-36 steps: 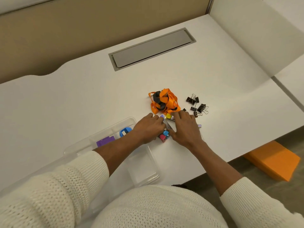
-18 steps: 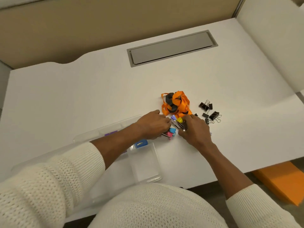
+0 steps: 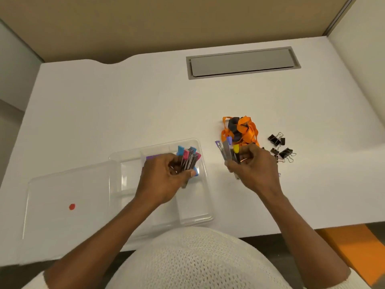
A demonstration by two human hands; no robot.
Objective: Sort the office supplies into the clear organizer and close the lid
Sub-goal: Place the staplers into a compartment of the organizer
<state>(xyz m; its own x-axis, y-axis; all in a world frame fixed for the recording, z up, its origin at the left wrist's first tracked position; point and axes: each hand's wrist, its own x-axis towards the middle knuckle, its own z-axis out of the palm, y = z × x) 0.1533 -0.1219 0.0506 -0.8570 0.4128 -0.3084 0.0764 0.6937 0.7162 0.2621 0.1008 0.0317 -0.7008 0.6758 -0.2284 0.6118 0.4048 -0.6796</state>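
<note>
**Two fistfuls of supplies over a white desk**

A person in a white knit sweater [image 3: 193, 261] leans over a white desk [image 3: 125, 105], each hand closed around a bundle of slim, colour-tipped items — what they are exactly cannot be told. The left hand [image 3: 164, 180], at lower centre of the frame, grips a bundle [image 3: 188, 158] tipped in blue and pink above the clear organizer [image 3: 205, 184], over its upper right compartments. A purple item [image 3: 153, 157] lies in a compartment just above the knuckles. The organizer's lid [image 3: 68, 197] lies open to the left, flat on the desk, bearing a small red dot [image 3: 72, 206].

The right hand [image 3: 255, 170], right of centre, clasps a second bundle [image 3: 228, 151] tipped in purple and yellow, held clear of the organizer. Just beyond its fingers sits a tangle of orange lanyards [image 3: 243, 130], and to the right — near the thumb side — a scatter of black binder clips [image 3: 280, 148]. A grey cable hatch [image 3: 242, 62] is set into the desk at upper right.
</note>
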